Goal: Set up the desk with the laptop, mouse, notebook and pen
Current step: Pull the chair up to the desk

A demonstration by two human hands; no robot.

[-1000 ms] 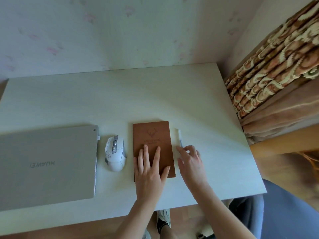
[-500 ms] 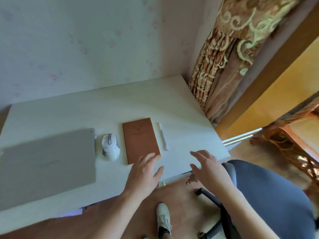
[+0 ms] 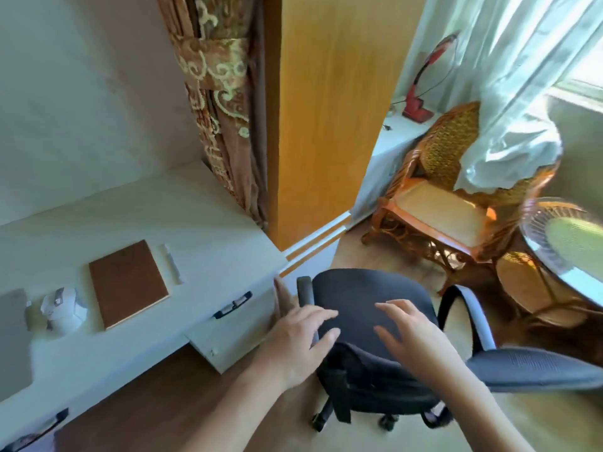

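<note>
Currently the white tabletop (image 3: 212, 223) carries laptop (image 3: 13, 334), mouse (image 3: 63, 309), brown notebook (image 3: 127, 283) and pen (image 3: 173, 264) in a row — all untouched. Left hand (image 3: 293, 340) and right hand (image 3: 414, 334) hover spread-fingered, empty, over a black office chair (image 3: 365, 298); patterned curtain (image 3: 218, 102) behind.

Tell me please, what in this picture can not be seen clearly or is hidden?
- Laptop: head view, mostly cut off by the left edge; only a grey corner shows.
- Mouse: blurred by camera motion; its buttons cannot be made out.
- Pen: small and smeared; which end is the tip is unclear.
- Notebook: cover emblem too blurred to see.
- Left hand, right hand: open above the chair; whether they touch it is unclear.
</note>
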